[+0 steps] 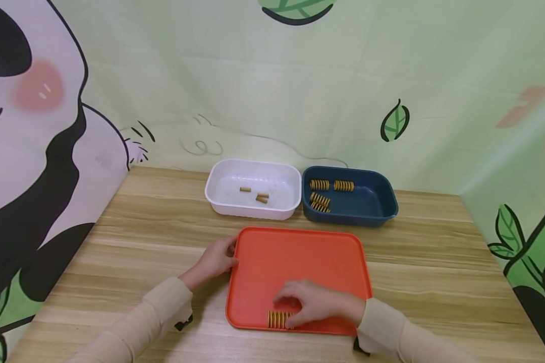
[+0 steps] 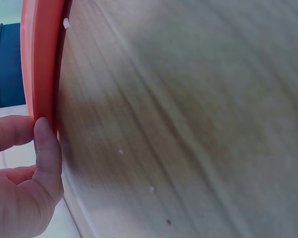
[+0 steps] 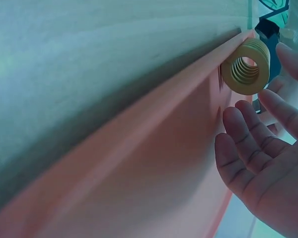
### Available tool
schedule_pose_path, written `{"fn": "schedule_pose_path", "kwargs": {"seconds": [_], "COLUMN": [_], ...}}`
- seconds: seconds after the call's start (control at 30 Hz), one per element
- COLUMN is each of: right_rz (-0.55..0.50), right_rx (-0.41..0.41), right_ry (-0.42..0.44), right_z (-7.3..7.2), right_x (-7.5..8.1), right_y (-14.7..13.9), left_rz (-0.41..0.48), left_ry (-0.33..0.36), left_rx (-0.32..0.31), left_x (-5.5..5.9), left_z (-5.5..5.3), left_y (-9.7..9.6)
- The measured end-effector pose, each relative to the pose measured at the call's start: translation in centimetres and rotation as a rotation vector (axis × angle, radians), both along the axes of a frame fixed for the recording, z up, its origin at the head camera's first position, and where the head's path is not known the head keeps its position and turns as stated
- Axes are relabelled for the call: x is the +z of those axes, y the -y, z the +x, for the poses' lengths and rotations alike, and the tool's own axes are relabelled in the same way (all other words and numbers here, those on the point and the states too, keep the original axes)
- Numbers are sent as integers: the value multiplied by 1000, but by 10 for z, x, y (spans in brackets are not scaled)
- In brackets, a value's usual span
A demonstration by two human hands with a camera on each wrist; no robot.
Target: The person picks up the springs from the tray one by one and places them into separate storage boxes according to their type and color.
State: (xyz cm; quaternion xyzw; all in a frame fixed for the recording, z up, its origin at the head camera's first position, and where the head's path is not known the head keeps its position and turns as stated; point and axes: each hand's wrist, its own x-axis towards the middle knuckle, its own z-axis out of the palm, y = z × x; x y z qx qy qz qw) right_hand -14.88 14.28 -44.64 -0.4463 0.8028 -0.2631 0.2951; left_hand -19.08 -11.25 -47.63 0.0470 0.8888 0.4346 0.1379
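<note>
A large yellow coil spring [image 1: 278, 319] lies on its side at the near edge of the red tray [image 1: 300, 262]. Over the tray, my right hand [image 1: 315, 301] is beside the spring's right end. In the right wrist view, the thumb and fingers of that hand [image 3: 268, 173] are parted near the spring [image 3: 247, 69], without a visible grip on it. My left hand [image 1: 214, 259] pinches the tray's left rim between thumb and fingers. The left wrist view shows this pinch on the rim [image 2: 42, 74] closely.
Behind the tray stands a white bin [image 1: 253, 213] with a few small gold cylindrical pieces [image 1: 245, 189] in it. Touching its right side, a dark blue bin [image 1: 368, 202] holds several large yellow springs [image 1: 343, 186]. Below both is a wooden table [image 1: 418, 272], backed by a printed cloth [image 1: 254, 91].
</note>
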Motion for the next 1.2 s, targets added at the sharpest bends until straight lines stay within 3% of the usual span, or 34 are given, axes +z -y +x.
{"fn": "schedule_pose_path", "kwargs": {"seconds": [0.3,0.5,0.7,1.0,1.2], "right_rz": [40,63,69,48,33], "right_rx": [-7,29,35,22,-26], "right_ry": [33,-55,-63,-102,-64], "right_z": [7,11,11,13,13], "right_x": [3,1,-1,-5,-3], "right_y": [2,2,2,3,4], "left_rz": [-10,-15,-6,-5,-1], "left_ry": [-9,0,0,2,7], "left_rx": [0,5,2,7,10], "left_x": [1,3,2,2,2], "left_z": [0,1,1,1,1], "left_y": [0,-1,-1,-1,-1]}}
